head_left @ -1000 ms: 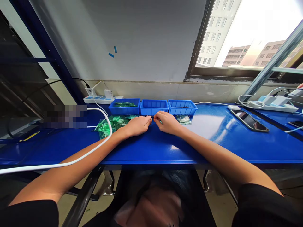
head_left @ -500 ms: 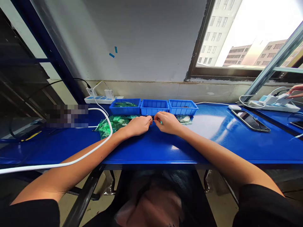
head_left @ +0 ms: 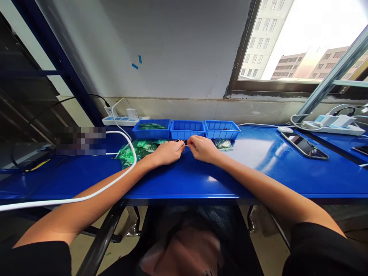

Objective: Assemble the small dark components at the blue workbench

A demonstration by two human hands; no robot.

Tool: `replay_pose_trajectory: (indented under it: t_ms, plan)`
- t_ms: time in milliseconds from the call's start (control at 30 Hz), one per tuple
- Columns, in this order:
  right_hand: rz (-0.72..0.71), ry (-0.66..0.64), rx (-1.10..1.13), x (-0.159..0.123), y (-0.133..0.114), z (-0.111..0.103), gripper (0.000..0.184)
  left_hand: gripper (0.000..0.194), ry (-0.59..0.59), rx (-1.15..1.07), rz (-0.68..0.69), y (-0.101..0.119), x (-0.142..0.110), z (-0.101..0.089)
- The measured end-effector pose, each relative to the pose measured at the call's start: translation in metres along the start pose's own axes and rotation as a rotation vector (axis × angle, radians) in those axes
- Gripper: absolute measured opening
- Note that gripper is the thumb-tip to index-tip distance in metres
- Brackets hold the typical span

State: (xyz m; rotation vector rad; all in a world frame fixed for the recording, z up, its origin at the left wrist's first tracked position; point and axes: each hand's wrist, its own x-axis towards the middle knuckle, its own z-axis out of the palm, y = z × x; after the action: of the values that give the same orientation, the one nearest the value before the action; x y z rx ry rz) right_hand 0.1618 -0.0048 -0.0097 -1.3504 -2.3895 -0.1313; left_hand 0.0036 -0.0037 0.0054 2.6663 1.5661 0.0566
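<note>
My left hand (head_left: 170, 152) and my right hand (head_left: 201, 148) meet above the blue table (head_left: 184, 180), fingers closed and nearly touching. Between their fingertips is a small thin piece (head_left: 186, 145), too small to name; both hands seem to pinch it. Left of my left hand lies a heap of green plastic packets (head_left: 138, 150). A small clear packet (head_left: 223, 145) rests just beyond my right hand. Behind the hands stand three blue bins in a row: the left bin (head_left: 152, 134) contains green packets, the middle bin (head_left: 188, 135) is partly hidden, and the right bin (head_left: 222, 135) holds some small dark items.
A thick white cable (head_left: 115, 179) arcs over my left forearm. Power strips stand at the back left (head_left: 123, 121) and the far right (head_left: 336, 127), with plugs in them. A phone (head_left: 304, 145) lies on the right side, a white charger (head_left: 283, 130) beside it.
My hands stay almost in place, with only slight finger movement. Another person's hand at the far-right power strip has gone out of view.
</note>
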Motion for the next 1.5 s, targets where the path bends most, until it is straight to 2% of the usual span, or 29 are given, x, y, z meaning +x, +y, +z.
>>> replay_pose_trajectory:
  t_ms: [467, 733, 900, 1100, 1500]
  plan:
    - [0.020, -0.088, -0.091, -0.0001, -0.0034, -0.0009, 0.021, 0.032, 0.005, 0.025, 0.033, -0.0007, 0.0000, 0.0021]
    - [0.028, -0.046, -0.063, 0.0008, -0.0015, -0.0008, 0.018, 0.031, 0.004, -0.014, 0.024, -0.0003, -0.0003, 0.0006]
    - [0.061, 0.017, -0.032, 0.0007, 0.0005, -0.0008, 0.018, 0.028, 0.051, -0.076, 0.001, -0.0016, 0.0007, 0.0030]
    - [0.052, -0.006, -0.014, 0.0006, 0.0007, -0.0014, 0.018, 0.024, 0.110, -0.151, -0.003, -0.0029, 0.0022, 0.0066]
    - [0.017, 0.001, -0.019, -0.0002, 0.0015, 0.0007, 0.019, 0.030, 0.065, -0.127, -0.029, -0.0018, 0.0018, 0.0053]
